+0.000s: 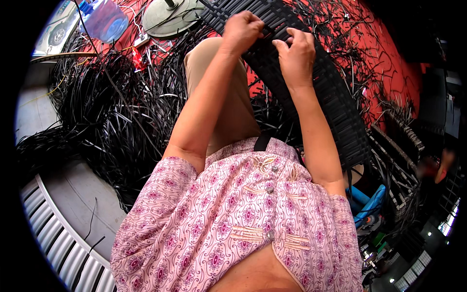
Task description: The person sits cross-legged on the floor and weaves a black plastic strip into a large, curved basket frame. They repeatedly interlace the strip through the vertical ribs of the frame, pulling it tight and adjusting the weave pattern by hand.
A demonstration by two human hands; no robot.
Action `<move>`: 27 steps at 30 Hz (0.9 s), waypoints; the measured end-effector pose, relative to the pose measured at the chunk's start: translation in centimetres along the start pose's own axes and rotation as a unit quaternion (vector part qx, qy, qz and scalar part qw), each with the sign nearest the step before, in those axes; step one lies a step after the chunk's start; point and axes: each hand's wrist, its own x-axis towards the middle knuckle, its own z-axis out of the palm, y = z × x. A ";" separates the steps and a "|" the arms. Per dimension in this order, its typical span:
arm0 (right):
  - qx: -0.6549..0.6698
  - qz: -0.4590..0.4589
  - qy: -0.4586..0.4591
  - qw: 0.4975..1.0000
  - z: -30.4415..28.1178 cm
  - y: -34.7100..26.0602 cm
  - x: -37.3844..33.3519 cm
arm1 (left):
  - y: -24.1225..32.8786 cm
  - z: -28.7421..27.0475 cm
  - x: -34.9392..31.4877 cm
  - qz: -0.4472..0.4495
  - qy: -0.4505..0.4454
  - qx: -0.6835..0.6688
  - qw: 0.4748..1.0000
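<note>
A long panel woven from flat black plastic strips (335,104) slants from the top middle down along my right side, beside my bent knee in tan trousers (206,61). Over its far part is my left hand (242,33), its fingers closed in a pinch close to the weave. My right hand (296,57) is just to the right, above the same panel, with the fingers curled and the thumb near the forefinger. What either hand grips cannot be made out, black against black. A small gap separates the two hands.
Loose black strips (126,117) lie heaped on my left and scattered over the red floor covering (389,58). Farther off are a large blue-tinted water bottle (109,22), a round grey base (170,17) and a white power strip (141,40). Blue tubes (369,202) lie at right.
</note>
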 end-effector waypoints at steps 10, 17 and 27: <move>0.287 0.062 -0.074 0.953 1.9 -1.0 3.2 | 5.5 -4.8 -1.7 0.135 -0.062 0.006 0.989; 0.393 0.208 -0.008 0.896 2.0 -0.1 3.1 | 1.4 -2.8 2.3 0.097 -0.029 0.112 0.989; 0.320 0.234 -0.003 0.918 2.9 1.2 2.7 | 0.6 -0.4 1.8 0.163 0.009 0.278 0.947</move>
